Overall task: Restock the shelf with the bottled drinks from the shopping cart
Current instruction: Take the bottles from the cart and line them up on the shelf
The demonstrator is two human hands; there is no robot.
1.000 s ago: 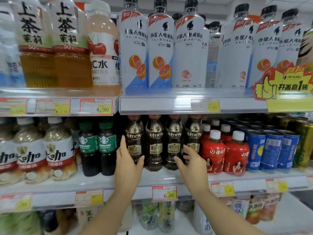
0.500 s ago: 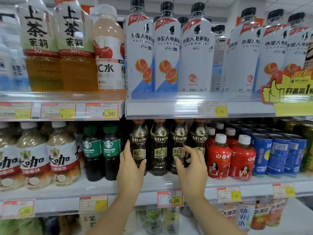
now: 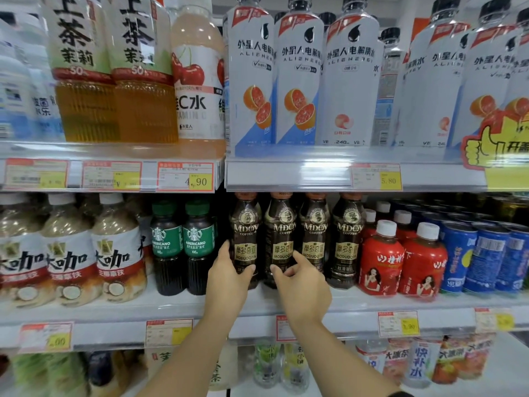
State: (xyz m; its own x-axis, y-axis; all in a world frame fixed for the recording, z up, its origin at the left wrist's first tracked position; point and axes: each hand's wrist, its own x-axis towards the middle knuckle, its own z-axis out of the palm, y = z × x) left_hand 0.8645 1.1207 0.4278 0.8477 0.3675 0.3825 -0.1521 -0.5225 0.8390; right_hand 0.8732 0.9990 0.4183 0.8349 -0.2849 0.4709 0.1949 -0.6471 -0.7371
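Note:
Several dark MDOY coffee bottles stand in a row on the middle shelf (image 3: 120, 309). My left hand (image 3: 229, 277) grips the lower part of the leftmost coffee bottle (image 3: 245, 224), fingers on its left side and thumb across its front. My right hand (image 3: 305, 285) holds the base of the second coffee bottle (image 3: 282, 227) between curled thumb and index finger, partly covering the third bottle (image 3: 314, 227). The fourth bottle (image 3: 346, 233) stands free. No shopping cart is in view.
Green Americano bottles (image 3: 183, 242) stand just left of my left hand, red bottles (image 3: 380, 259) and blue cans (image 3: 483, 259) to the right. The upper shelf (image 3: 286, 176) with tall white bottles overhangs the coffee row. More drinks fill the shelf below.
My right hand has moved left from the third and fourth coffee bottles to the second. My left thumb has closed around the first bottle. The camera has come closer to the shelf.

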